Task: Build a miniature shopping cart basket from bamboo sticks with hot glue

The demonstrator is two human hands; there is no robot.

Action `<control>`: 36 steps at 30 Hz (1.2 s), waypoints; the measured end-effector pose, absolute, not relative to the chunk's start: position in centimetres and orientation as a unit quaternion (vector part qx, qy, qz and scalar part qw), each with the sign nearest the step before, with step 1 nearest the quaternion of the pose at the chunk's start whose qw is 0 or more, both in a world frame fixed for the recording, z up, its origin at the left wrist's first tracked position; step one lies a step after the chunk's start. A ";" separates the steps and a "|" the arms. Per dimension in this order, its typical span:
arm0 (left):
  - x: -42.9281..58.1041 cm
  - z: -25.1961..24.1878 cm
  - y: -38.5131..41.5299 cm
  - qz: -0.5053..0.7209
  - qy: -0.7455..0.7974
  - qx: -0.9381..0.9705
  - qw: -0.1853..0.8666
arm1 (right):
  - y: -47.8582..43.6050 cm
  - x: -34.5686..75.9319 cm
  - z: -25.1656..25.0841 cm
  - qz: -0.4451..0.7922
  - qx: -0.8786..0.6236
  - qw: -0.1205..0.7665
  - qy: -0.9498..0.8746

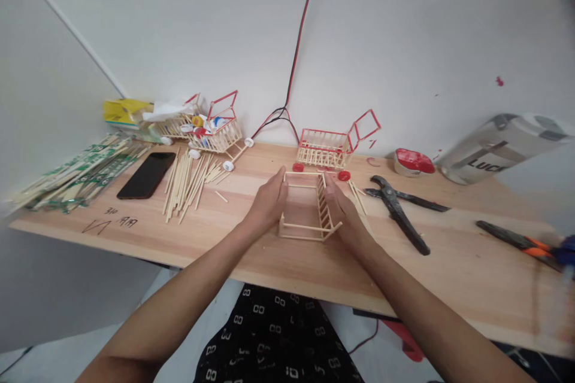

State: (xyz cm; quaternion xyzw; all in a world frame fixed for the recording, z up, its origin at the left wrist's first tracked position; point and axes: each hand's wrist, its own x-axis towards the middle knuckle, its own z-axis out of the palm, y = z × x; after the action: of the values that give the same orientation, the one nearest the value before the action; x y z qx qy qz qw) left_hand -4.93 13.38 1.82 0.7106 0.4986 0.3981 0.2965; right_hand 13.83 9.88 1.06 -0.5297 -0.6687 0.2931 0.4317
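A small unpainted basket frame of thin wooden sticks [309, 206] stands on the wooden table [251, 251] in the middle. My left hand [268, 203] lies flat against its left side, fingers stretched out together. My right hand [344, 210] presses against the laddered right side, fingers extended along it. The frame sits between both palms. Just behind it stands a finished stick cart with red rim and red wheels [330, 149].
A pile of loose sticks [191, 182], a black phone [147, 175] and wrapped chopstick packs [76, 173] lie at left. Two more carts [213, 128] stand at the back left. Black pliers [399, 209], a red paint tub [412, 162] and an orange-handled tool [523, 242] lie at right.
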 end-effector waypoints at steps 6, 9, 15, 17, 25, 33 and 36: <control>-4.9 1.9 13.4 0.393 0.501 0.711 0.298 | 10.0 13.8 0.9 0.282 -0.538 0.434 -0.666; -4.8 2.0 13.4 0.380 0.513 0.715 0.286 | 10.0 13.8 0.9 0.276 -0.538 0.434 -0.668; -4.8 2.3 13.2 0.397 0.511 0.700 0.302 | 9.7 13.9 1.0 0.288 -0.553 0.417 -0.661; -4.9 2.3 13.2 0.402 0.496 0.711 0.296 | 9.6 14.0 1.0 0.284 -0.563 0.411 -0.658; -5.0 2.2 13.2 0.376 0.481 0.758 0.229 | 9.9 14.3 1.6 0.240 -0.542 0.386 -0.707; -5.0 2.1 13.3 0.369 0.482 0.766 0.213 | 10.6 14.6 2.0 0.195 -0.533 0.354 -0.743; -5.0 2.0 13.3 0.374 0.478 0.765 0.215 | 10.7 14.6 2.1 0.194 -0.534 0.348 -0.746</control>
State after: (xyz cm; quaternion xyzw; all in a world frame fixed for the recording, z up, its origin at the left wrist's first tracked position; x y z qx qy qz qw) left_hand -5.02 13.29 2.01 0.7651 0.4777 0.3743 0.2151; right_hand 14.65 10.71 2.07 -0.5338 -0.7459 0.1939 0.3479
